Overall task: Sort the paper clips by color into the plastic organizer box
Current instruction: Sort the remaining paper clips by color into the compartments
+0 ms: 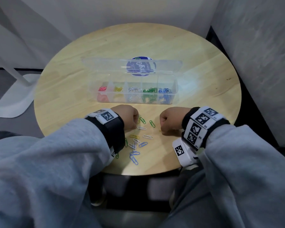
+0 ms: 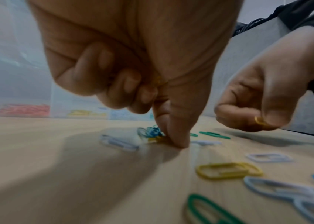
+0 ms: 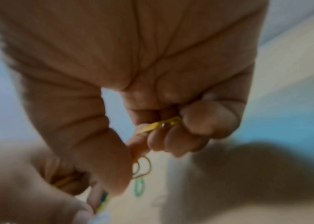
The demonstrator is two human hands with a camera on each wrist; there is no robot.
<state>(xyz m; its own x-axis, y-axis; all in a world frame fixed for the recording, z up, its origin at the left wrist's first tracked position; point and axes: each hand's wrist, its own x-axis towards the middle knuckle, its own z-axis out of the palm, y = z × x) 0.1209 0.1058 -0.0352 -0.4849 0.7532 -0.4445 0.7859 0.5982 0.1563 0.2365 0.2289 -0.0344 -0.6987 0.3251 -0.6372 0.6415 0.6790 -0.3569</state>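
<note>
- Head view: on a round wooden table (image 1: 204, 66), a clear organizer box (image 1: 133, 89) stands with its lid (image 1: 105, 65) open. From left to right its compartments hold red, yellow, white, green and blue clips. Loose paper clips (image 1: 136, 142) lie scattered near the table's front edge, between the two hands. The left hand (image 1: 127, 116) and the right hand (image 1: 173, 120) are both curled, low over the table, on either side of the loose clips
- Left wrist view: the left hand's thumb tip (image 2: 177, 139) presses on the table beside a small tangle of blue and yellow clips; its fingers are curled in, a bit of yellow showing inside them. The right hand pinches a yellow clip (image 2: 259, 121)
- Right wrist view: blurred; the right hand's curled fingers (image 3: 206, 121) grip the yellow clip against the palm
</note>
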